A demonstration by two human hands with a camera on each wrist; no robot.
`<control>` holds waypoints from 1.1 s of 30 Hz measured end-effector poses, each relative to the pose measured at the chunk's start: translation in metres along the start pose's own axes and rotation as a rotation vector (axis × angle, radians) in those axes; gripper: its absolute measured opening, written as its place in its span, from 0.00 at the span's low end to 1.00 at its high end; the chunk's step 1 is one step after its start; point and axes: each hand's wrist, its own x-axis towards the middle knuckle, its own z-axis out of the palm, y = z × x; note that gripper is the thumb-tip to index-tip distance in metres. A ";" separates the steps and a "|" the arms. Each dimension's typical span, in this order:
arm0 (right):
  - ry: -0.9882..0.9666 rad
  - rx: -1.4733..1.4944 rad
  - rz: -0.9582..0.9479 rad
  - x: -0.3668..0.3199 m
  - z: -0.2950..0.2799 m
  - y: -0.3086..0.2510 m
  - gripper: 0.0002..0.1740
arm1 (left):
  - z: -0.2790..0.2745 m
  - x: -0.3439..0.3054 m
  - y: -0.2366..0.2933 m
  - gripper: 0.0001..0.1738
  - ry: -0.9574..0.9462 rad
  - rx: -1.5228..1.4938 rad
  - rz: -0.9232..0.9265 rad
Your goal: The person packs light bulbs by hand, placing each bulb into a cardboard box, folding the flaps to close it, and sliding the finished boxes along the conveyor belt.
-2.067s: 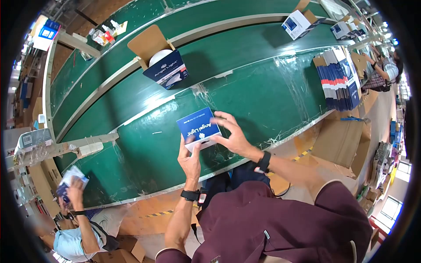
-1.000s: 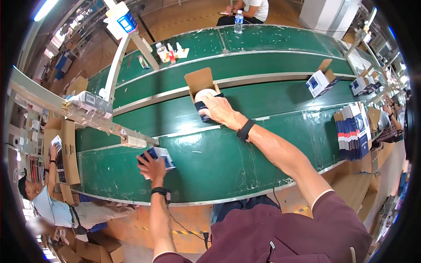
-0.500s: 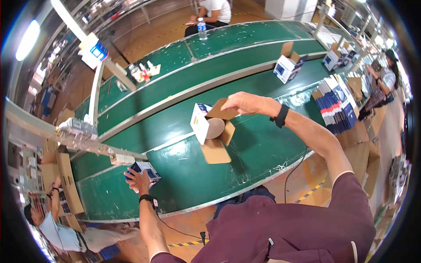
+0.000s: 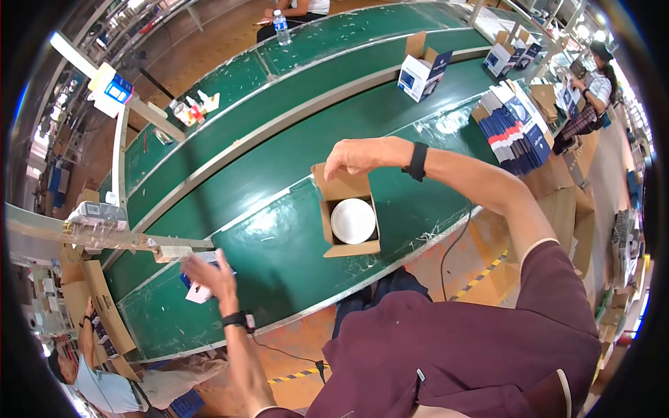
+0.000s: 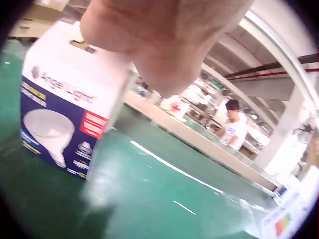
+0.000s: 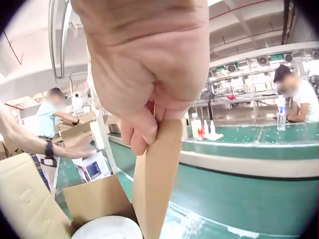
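Note:
With bent fingers, my right hand (image 4: pixel 359 157) pinches the top flap (image 6: pixel 157 179) of an open cardboard box (image 4: pixel 325 223) on the green bench. A round white light bulb (image 4: pixel 353 221) shows inside it, its dome facing up. My left hand (image 4: pixel 213 280) is off to the left, fingers straight and spread. It overlaps a closed Angel Light box (image 4: pixel 200 293) in the head view. That box stands upright in the left wrist view, its blue and white printed side (image 5: pixel 62 109) showing a lamp picture.
Farther right on the bench stand an open box (image 4: pixel 420 76) and a stack of flattened blue cartons (image 4: pixel 512 136). A metal rail (image 4: pixel 279 125) runs behind. A post with a wrapped crossbar (image 4: pixel 111 237) is at the left. Other people sit or stand around the bench.
My right hand took the open box from farther back, brought it nearer and turned its opening up toward me. My left hand set down the closed box at left, and its fingers are now spread.

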 end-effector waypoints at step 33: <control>0.837 -0.229 0.337 -0.108 0.138 -0.054 0.26 | -0.016 0.035 0.368 0.13 -1.877 -0.997 0.466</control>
